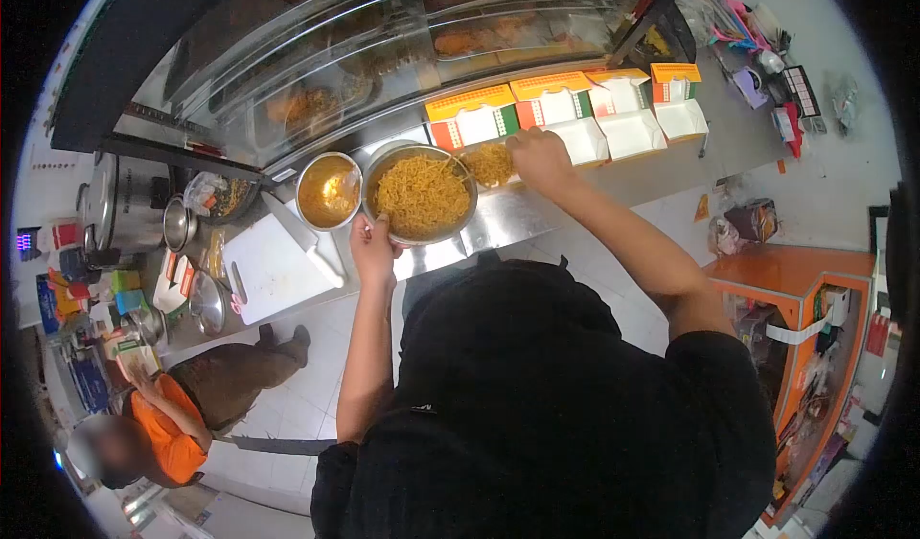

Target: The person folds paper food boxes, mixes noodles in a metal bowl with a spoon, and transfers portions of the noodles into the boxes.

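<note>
A steel bowl point(420, 194) full of yellow noodles stands at the counter's front edge, and my left hand point(375, 242) is closed on its left rim, thumb on top. My right hand point(541, 160) is closed over the right side of an open box with noodles point(490, 164) in it; what its fingers hold, if anything, is hidden. Further right stand more open boxes point(628, 127), white inside with orange, green and red outsides. Left of the noodle bowl is a smaller steel bowl point(329, 191) with orange-brown contents.
A white cutting board point(278, 266) bears a large knife point(321, 254). Behind the counter rises a glass display case point(383, 50) with food. A person in orange point(177, 434) is at the lower left. An orange cabinet point(767, 269) stands right.
</note>
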Demonstrator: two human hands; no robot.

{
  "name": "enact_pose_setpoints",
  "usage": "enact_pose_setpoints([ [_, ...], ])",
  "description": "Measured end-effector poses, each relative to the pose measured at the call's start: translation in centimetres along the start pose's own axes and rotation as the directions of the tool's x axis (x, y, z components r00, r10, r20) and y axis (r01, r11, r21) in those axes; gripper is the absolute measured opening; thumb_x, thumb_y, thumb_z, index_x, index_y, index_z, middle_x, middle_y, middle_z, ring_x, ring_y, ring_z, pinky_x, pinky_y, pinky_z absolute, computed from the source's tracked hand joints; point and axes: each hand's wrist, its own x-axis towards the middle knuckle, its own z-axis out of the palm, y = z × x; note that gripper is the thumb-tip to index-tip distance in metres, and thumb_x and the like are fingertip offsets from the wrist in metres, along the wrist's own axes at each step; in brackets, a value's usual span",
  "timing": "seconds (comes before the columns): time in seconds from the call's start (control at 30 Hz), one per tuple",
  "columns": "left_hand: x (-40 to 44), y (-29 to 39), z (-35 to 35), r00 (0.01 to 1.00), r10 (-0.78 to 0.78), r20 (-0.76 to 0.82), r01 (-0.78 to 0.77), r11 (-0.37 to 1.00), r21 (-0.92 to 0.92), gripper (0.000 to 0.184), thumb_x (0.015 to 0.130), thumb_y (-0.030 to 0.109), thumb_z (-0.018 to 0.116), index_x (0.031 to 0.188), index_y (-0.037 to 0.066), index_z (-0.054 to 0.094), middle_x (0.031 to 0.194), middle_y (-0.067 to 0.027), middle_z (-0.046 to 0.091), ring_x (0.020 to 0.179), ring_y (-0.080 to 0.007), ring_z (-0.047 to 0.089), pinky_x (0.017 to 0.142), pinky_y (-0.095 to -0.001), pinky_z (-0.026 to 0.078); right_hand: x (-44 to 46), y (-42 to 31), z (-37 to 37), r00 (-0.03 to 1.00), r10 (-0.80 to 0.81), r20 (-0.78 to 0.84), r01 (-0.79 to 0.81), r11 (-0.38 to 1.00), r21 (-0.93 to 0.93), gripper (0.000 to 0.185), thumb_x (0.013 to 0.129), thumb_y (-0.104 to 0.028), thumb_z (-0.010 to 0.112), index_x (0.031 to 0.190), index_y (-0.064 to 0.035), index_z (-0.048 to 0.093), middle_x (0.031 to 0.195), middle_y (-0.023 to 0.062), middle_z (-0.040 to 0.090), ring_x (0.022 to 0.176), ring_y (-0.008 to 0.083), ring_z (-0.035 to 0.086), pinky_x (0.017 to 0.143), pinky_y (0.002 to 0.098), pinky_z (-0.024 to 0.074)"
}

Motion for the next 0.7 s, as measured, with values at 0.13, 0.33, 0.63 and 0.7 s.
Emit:
enact_pose_setpoints([
  [0.13, -0.6, 0.0, 0.1, 1.0, -0.016, -0.018, 0.015, 0.999, -0.03, 0.006, 0.104, 0.016, 0.058, 0.108, 0.012, 0.057, 0.081, -0.0008, 0.068, 0.052, -0.0078, 0.06, 0.044, -0.0201, 0.049, -0.5, -0.1, -0.9, 0.997, 0.073, 0.029, -0.073, 0.997, -0.018, 0.011, 0.082, -0.013, 0.065, 0.088, -0.0078, 0.073, 0.088, 0.0096, 0.072, 0.087, 0.0246, 0.071, 0.072, 0.0392, 0.0572],
  [0.33, -0.7, -0.2, 0.0, 0.999, -0.018, -0.028, 0.017, 1.0, -0.022, 0.006, 0.104, 0.015, 0.059, 0.102, 0.013, 0.054, 0.077, -0.0008, 0.066, 0.051, -0.0083, 0.06, 0.043, -0.0216, 0.047, -0.6, -0.2, -2.7, 0.999, 0.037, 0.002, -0.037, 0.999, -0.036, 0.01, 0.08, -0.012, 0.066, 0.086, -0.0072, 0.073, 0.086, 0.0093, 0.072, 0.085, 0.0254, 0.072, 0.073, 0.0383, 0.0575],
  [0.63, -1.8, 1.2, 1.5, 0.998, -0.022, -0.052, 0.02, 0.999, -0.045, 0.019, 0.104, 0.014, 0.059, 0.089, 0.014, 0.047, 0.067, 0.0014, 0.059, 0.047, -0.0063, 0.054, 0.039, -0.0207, 0.04, 1.4, 0.5, -1.7, 0.966, 0.201, 0.16, -0.206, 0.979, 0.012, 0.013, 0.08, -0.015, 0.066, 0.075, -0.0083, 0.076, 0.079, 0.0156, 0.075, 0.076, 0.0293, 0.076, 0.065, 0.043, 0.0594],
  [0.7, -1.5, 0.7, 1.2, 0.999, -0.026, -0.03, 0.024, 0.997, -0.069, 0.019, 0.104, 0.014, 0.059, 0.09, 0.014, 0.047, 0.068, 0.001, 0.059, 0.048, -0.0062, 0.054, 0.04, -0.0206, 0.04, 1.3, 1.2, -2.2, 0.96, 0.24, 0.142, -0.247, 0.969, 0.032, 0.014, 0.08, -0.015, 0.066, 0.077, -0.008, 0.077, 0.078, 0.0168, 0.074, 0.074, 0.0303, 0.076, 0.064, 0.0438, 0.0596],
])
